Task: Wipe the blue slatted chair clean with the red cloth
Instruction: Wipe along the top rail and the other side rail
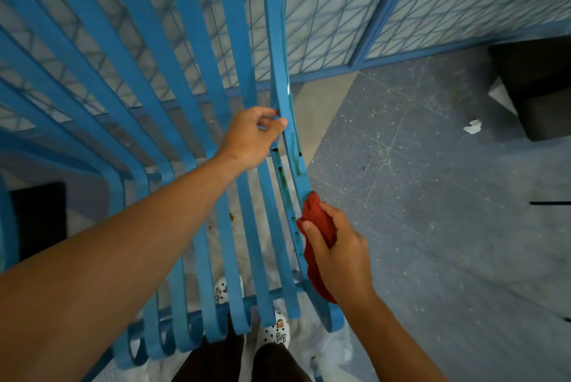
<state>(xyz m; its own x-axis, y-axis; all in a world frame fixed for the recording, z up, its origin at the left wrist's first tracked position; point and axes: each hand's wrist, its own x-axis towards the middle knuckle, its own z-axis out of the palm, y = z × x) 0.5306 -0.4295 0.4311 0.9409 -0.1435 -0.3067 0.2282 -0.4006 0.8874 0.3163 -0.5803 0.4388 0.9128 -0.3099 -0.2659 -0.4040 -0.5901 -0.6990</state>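
Chair ahead, fence behind, floor to the right.
The chair (191, 109) stood before the fence (340, 10); the left hand (250, 137) held its rightmost slat, the right hand (336, 255) nearer, pressing the cloth (318, 227) against its right edge.

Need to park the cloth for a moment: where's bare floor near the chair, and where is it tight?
Open grey floor lies right of the chair, between the right hand gripping the red cloth and the dark box; only a white scrap there. Tight: the slat gaps around the left hand, and by the shoes.
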